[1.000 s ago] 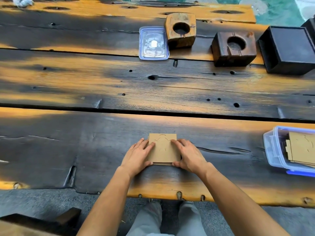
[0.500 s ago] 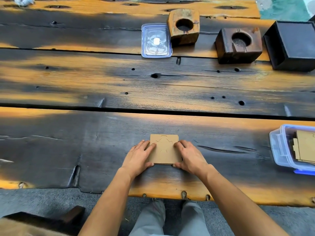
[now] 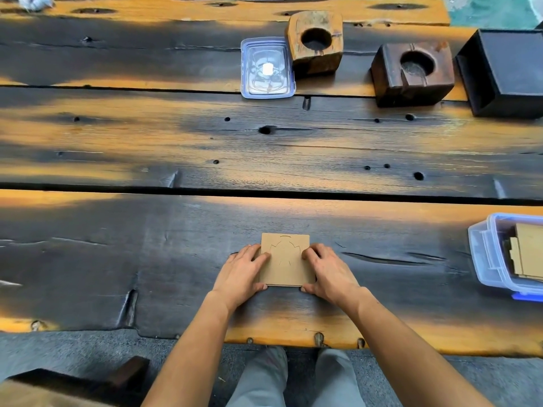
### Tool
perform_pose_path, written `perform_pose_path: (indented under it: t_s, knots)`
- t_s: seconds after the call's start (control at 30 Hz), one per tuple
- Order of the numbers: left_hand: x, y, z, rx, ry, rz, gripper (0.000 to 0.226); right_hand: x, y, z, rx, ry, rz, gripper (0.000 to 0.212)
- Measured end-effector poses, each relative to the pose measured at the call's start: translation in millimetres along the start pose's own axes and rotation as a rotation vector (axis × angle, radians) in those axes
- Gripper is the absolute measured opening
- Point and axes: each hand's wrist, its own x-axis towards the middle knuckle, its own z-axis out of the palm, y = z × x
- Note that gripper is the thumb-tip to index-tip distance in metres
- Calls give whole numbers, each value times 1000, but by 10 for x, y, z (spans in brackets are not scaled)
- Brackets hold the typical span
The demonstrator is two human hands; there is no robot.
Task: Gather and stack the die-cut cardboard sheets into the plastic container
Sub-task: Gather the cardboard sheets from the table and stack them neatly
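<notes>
A small stack of brown die-cut cardboard sheets (image 3: 286, 259) lies flat on the dark wooden table near its front edge. My left hand (image 3: 241, 274) grips its left side, fingers on top and thumb at the near corner. My right hand (image 3: 329, 274) grips the right side the same way. The clear plastic container (image 3: 484, 259) with a blue clip stands at the right edge of the view, partly cut off. More cardboard sheets (image 3: 529, 251) lie inside it.
The container's clear lid (image 3: 266, 69) lies at the back centre. Beside it stand a light wooden block with a round hole (image 3: 316, 42), a dark wooden block (image 3: 411, 71) and a black box (image 3: 508, 69). Bare planks stretch between the stack and the container.
Both hands stay on the stack, whose sheets now sit a little more squarely. The view has shifted slightly, so the container lies nearer the right edge.
</notes>
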Motion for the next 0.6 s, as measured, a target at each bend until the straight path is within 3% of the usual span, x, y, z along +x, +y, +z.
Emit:
perform_pose_path:
  t_s: [0.2,0.6]
  knots:
    - [4,2,11,6,-6,9,89,33,-11,8,-38,-25,-15,85]
    - [1,38,48,38,-33,20,84,50,-36,54,-62,-28,-15,84]
